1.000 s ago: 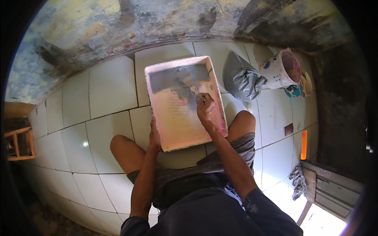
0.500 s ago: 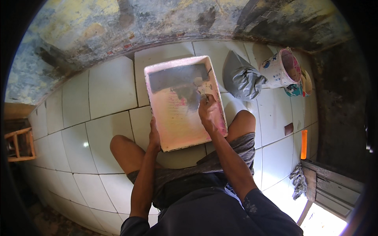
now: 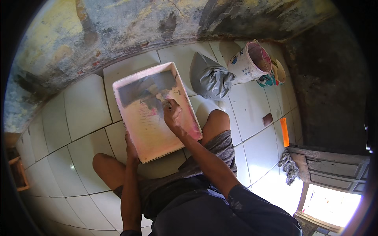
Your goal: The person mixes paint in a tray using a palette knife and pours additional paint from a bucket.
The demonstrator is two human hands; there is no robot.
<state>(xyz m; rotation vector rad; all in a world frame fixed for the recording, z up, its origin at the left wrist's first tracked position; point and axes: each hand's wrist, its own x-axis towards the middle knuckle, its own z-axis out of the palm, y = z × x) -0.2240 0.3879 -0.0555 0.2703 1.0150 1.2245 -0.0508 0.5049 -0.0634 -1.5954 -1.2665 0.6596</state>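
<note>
Left hand point(image 3: 130, 148) grips my pink tray point(image 3: 146, 129) at its lower-left edge; right hand point(image 3: 173, 115), frame centre, closed on a small tool in grey paste point(image 3: 149, 88).

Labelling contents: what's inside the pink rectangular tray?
The pink rectangular tray holds grey paste at its far end. The right hand works a small tool there; the hand hides most of the tool. The left hand grips the near rim.

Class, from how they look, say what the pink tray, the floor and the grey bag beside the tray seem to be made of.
Pink tray: probably moulded plastic, matt and smeared with grey paste; thin raised rim in one piece.
Floor: glazed ceramic tiles, white and glossy, with grout lines and reflected light.
Grey bag: likely thin plastic film, shiny, crumpled into soft folds.
</note>
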